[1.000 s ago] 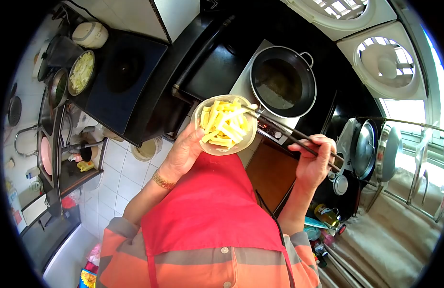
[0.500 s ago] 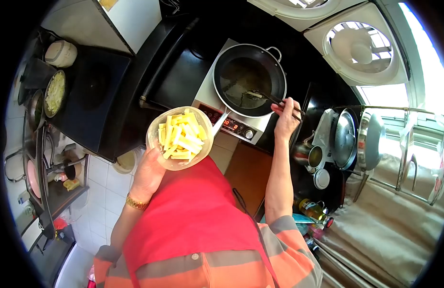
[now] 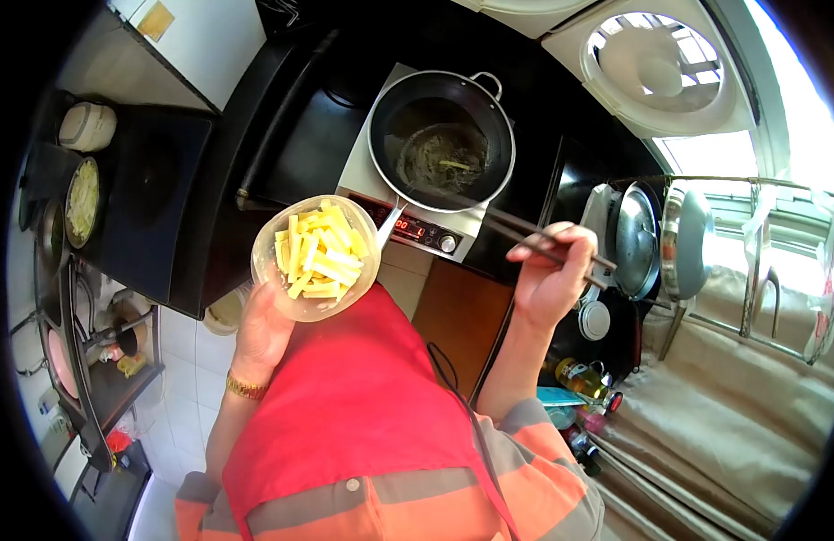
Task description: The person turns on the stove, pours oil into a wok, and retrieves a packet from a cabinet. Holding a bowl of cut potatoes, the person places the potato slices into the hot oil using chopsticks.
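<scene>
My left hand [image 3: 265, 326] grips the rim of a translucent bowl [image 3: 265, 236] and holds it tilted in front of the red apron. Pale yellow strips [image 3: 320, 251], cut like fries, fill it. With its fingers closed, my right hand [image 3: 554, 270] holds dark chopsticks [image 3: 525, 236]; their tips point left toward the pan and are smeared by motion. A deep black frying pan [image 3: 417, 108] stands on an induction cooker [image 3: 361, 171] with a lit red display. In the pan's oil [image 3: 426, 162] floats a single yellow strip [image 3: 455, 165].
A rack at right holds pan lids [image 3: 637, 239]. Below it are a white round lid [image 3: 595, 320] and an oil bottle [image 3: 579, 377]. At left, a bowl of shredded pale food [image 3: 82, 203] stands beside a black panel [image 3: 151, 198]. A fan [image 3: 656, 68] is by the window.
My right hand has drawn the chopsticks out of the oil, back and to the right. The strip now floats free of them. The bowl stays in my left hand.
</scene>
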Demonstrator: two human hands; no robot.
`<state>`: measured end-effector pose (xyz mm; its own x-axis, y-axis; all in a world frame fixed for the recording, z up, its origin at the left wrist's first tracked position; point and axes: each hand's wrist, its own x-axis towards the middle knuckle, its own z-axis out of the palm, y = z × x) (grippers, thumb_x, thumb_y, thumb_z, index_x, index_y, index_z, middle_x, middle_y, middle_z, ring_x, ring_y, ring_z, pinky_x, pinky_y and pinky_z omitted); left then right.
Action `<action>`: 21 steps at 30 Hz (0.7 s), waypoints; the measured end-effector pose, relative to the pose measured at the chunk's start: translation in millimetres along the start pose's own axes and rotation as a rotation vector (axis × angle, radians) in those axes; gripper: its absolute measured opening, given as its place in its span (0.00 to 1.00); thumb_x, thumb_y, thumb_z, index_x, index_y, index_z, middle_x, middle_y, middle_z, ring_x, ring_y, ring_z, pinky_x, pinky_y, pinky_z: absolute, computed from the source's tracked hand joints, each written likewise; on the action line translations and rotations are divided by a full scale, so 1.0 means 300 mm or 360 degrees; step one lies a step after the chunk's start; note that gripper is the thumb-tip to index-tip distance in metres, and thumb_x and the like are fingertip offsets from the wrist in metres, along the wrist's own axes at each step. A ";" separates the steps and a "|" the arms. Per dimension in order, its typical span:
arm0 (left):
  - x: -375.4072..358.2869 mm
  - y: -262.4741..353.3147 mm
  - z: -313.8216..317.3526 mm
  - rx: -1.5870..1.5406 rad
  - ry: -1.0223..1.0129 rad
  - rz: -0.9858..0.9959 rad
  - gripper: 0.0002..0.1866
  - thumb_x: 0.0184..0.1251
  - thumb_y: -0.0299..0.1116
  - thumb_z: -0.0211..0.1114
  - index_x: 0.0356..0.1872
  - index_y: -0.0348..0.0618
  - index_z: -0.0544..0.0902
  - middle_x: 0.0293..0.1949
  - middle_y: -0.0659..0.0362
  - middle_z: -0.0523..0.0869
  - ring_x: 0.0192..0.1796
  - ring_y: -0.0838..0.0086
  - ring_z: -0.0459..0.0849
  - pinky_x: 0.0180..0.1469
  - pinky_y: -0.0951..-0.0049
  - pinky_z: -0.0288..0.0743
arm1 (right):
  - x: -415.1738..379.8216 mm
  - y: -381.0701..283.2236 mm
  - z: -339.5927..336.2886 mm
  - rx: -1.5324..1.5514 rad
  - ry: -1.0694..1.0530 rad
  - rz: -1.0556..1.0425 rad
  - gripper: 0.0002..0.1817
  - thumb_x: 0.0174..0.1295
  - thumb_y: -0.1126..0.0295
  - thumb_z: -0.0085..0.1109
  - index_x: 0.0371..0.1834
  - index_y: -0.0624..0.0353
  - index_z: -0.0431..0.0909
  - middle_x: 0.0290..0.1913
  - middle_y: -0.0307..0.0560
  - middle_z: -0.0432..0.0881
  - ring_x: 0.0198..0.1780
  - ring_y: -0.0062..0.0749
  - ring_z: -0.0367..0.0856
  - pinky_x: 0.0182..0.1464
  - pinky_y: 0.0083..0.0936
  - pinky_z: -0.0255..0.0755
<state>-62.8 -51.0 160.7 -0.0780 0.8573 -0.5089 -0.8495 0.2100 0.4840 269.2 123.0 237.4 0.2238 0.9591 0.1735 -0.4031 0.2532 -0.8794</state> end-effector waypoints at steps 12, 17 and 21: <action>0.026 0.026 0.057 0.0126 -0.0177 -0.0101 0.46 0.71 0.41 0.72 0.83 0.40 0.56 0.80 0.54 0.65 0.81 0.64 0.64 0.83 0.61 0.56 | -0.224 -0.095 0.123 -0.0586 -0.0798 0.0295 0.09 0.73 0.73 0.62 0.43 0.71 0.83 0.41 0.54 0.84 0.42 0.37 0.86 0.46 0.31 0.84; 0.020 0.033 0.062 0.0144 -0.0179 -0.0071 0.46 0.70 0.41 0.74 0.82 0.40 0.57 0.79 0.55 0.67 0.80 0.65 0.65 0.83 0.61 0.58 | -0.240 -0.098 0.155 -0.0955 -0.0901 0.0175 0.06 0.70 0.75 0.64 0.42 0.69 0.84 0.37 0.50 0.85 0.40 0.37 0.85 0.44 0.29 0.78; 0.011 0.036 0.048 0.0145 -0.0177 -0.0066 0.46 0.70 0.40 0.74 0.82 0.40 0.58 0.79 0.55 0.68 0.80 0.65 0.66 0.83 0.61 0.58 | -0.244 -0.086 0.172 -0.0885 -0.0891 0.0124 0.07 0.70 0.73 0.65 0.42 0.68 0.84 0.37 0.49 0.86 0.39 0.37 0.86 0.44 0.29 0.78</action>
<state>-64.6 -39.3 174.5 0.0190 0.8928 -0.4501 -0.7994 0.2839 0.5295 217.4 52.9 270.4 -0.3263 0.9300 0.1693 0.1365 0.2236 -0.9651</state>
